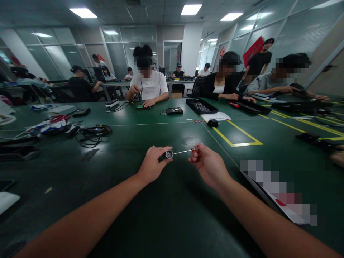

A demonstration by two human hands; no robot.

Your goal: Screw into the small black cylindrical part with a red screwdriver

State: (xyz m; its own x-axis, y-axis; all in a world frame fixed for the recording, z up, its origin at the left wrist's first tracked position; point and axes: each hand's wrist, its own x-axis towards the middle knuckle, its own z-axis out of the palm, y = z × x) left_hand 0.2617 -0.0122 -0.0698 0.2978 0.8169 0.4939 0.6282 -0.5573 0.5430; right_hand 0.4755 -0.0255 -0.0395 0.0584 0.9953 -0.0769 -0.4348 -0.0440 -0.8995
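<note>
My left hand (152, 164) pinches a small round part (169, 154) between thumb and fingers. Its silvery rim faces me, and the inside looks dark with small details I cannot make out. Closed around the red handle of a thin screwdriver (183, 152) is my right hand (211, 165). The metal shaft points left, and its tip meets or nearly meets the right side of the round part; whether they touch is too small to tell. Both hands are held above the green table (161, 222).
A coiled black cable (94, 135) lies to the left, near a pile of tools and wires (57, 123). Ahead are a black parts tray (201, 106) and a small black block (213, 123) by yellow tape. A blurred-out sheet (276, 193) lies right. Co-workers sit opposite.
</note>
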